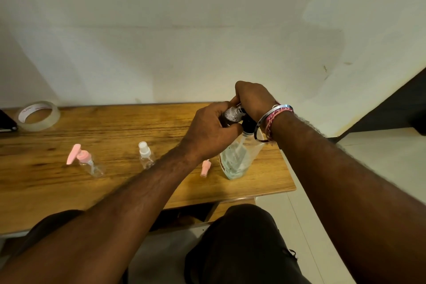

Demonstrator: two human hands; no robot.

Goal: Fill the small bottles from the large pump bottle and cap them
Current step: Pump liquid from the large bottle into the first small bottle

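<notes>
wooden table [115,182]: left hand [207,131] grips small bottle [231,115]; right hand [252,99] seemingly presses pump.

Three small bottles [232,116], one pump bottle [237,159], one tape roll [38,116].

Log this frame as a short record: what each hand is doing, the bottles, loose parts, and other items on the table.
left hand: grips small bottle held at the pump spout
right hand: rests on top of the pump head of large pump bottle
capped bottles standing: pink pump bottle, white spray bottle
loose part: pink cap lying on wooden table
other: tape roll
</notes>
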